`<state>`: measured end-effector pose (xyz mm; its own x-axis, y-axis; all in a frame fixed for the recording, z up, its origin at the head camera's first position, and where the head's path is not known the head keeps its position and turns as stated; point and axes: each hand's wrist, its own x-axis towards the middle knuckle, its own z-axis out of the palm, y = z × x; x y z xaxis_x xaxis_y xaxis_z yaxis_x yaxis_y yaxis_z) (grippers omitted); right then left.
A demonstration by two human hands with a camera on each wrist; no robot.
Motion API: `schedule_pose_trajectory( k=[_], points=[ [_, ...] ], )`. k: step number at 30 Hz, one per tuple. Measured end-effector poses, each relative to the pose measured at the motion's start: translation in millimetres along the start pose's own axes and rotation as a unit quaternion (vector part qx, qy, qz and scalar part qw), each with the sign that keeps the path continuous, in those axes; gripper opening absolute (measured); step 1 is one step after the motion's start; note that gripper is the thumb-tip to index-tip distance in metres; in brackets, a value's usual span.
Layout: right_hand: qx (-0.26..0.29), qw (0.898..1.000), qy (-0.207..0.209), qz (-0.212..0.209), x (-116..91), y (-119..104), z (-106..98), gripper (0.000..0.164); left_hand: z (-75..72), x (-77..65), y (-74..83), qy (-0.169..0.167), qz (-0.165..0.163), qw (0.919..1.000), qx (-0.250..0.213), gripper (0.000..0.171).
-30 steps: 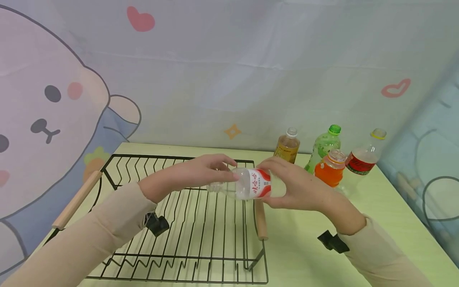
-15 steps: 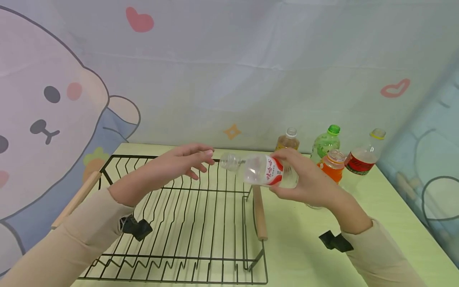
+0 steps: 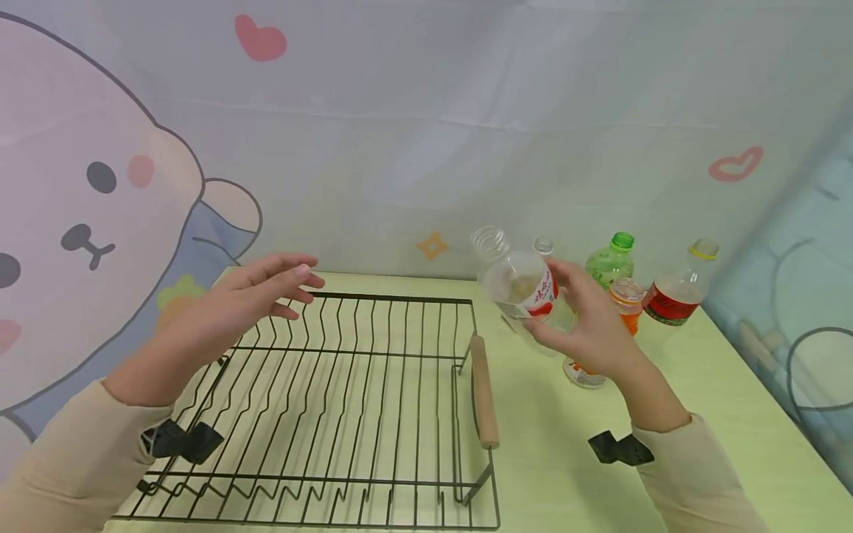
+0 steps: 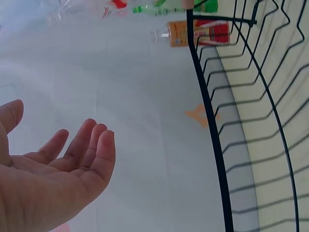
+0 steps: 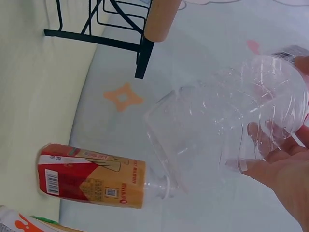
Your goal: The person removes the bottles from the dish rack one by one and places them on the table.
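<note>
My right hand (image 3: 596, 326) grips a clear plastic bottle (image 3: 509, 277) with a red and white label, fingers and thumb around its body. The bottle is uncapped and tilted, its neck up and to the left, above the table right of the rack. In the right wrist view the clear bottle (image 5: 227, 111) fills the middle, with fingertips seen through it. My left hand (image 3: 229, 314) hovers over the left part of the black wire dish rack (image 3: 346, 354), fingers loosely bent and nothing in them. The left wrist view shows the same bare left hand (image 4: 63, 169) apart from the rack.
Behind and right of the held bottle stand a green bottle (image 3: 611, 263), an orange drink bottle (image 3: 628, 296) and a red-labelled clear bottle (image 3: 676, 292). A yellow and red labelled bottle (image 5: 96, 176) is near the cloth backdrop. The rack has a wooden handle (image 3: 485, 392) at its right.
My left hand has come off the bottle and moved left over the rack. My right hand has carried the bottle rightward and tipped its neck up from lying level.
</note>
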<state>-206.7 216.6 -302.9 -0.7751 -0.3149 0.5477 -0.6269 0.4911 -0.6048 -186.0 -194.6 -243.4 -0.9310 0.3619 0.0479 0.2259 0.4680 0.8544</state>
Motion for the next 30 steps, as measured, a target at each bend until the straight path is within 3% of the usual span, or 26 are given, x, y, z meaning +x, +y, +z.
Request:
schedule_pose_trajectory(
  k=[7, 17, 22, 30],
  points=[
    [0.042, 0.998, 0.027, 0.044, -4.6, 8.5, -3.0, 0.066, -22.4, -14.1, -26.1, 0.077, 0.01, 0.9967, 0.024, 0.051],
    [0.078, 0.992, 0.069, 0.068, -7.5, 25.6, 4.2, 0.062, -49.8, -31.5, -63.5, 0.12, 0.012, 0.992, 0.035, 0.055],
    [0.089, 0.986, 0.09, 0.112, -9.8, 36.4, 13.1, 0.06, -58.6, -39.1, -72.1, 0.146, -0.011, 0.987, 0.067, 0.058],
    [0.11, 0.976, 0.102, 0.16, -13.8, 48.0, 23.2, 0.064, -66.2, -48.7, -90.6, 0.192, -0.038, 0.9723, 0.127, 0.061]
  ],
)
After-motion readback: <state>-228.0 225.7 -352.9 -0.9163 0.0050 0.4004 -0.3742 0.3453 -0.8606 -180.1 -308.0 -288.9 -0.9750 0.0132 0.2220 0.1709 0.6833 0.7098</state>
